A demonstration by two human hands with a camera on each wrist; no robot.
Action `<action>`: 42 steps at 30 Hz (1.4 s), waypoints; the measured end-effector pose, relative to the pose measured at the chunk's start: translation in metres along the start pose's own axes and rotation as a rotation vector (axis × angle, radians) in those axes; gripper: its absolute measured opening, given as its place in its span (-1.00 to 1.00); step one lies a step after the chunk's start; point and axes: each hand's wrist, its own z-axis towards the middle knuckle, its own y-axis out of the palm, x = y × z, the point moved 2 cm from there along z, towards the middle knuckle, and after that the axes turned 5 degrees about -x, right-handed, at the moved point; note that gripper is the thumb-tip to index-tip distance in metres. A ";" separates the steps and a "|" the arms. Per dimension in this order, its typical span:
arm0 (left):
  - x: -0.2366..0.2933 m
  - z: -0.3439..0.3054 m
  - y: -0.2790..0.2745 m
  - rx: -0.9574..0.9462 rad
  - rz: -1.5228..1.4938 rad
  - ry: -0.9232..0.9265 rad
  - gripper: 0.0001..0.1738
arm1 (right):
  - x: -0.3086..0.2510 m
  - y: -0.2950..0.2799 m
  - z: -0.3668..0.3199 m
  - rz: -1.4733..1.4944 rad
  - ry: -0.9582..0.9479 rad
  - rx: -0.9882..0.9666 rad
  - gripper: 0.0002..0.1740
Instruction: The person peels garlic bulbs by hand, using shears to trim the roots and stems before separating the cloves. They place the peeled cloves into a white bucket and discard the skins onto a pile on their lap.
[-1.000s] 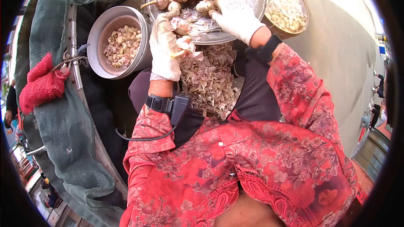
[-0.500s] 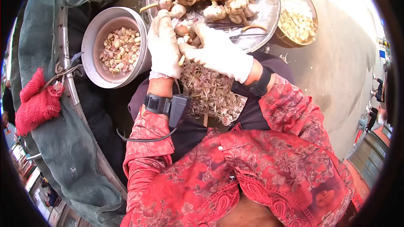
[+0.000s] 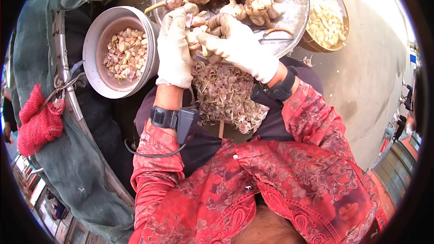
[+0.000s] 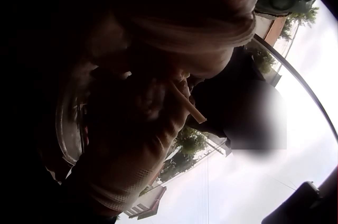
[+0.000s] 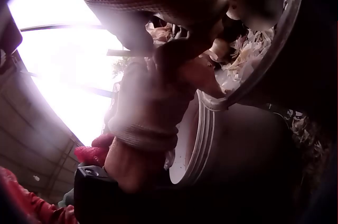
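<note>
In the head view both hands wear white gloves and meet at the near edge of a metal tray (image 3: 294, 31) heaped with garlic bulbs (image 3: 258, 3). The left hand (image 3: 175, 52) grips a partly broken garlic bulb (image 3: 193, 38) from its left side. From the other side the right hand (image 3: 242, 49) pinches the same bulb, its fingers bent over it. A short pale stem (image 4: 189, 102) sticks out between the hands in the dark left wrist view. The right wrist view shows papery skins (image 5: 160, 33) between the gloves.
White nested buckets (image 3: 90, 58) with a strainer of cloves (image 3: 129, 54) stand at left. A bowl of peeled cloves (image 3: 326, 22) is at right. Skins (image 3: 230, 95) are piled between the legs. A red mesh bag (image 3: 40, 126) hangs on green netting (image 3: 74, 149).
The right hand has come from the bulbs on the tray down to the left hand and taken hold of the bulb there. A dark-handled tool on the tray is now uncovered.
</note>
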 end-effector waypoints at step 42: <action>-0.044 0.005 -0.015 0.138 -0.371 -0.404 -0.67 | 0.004 0.017 0.002 0.240 0.064 -0.123 -0.57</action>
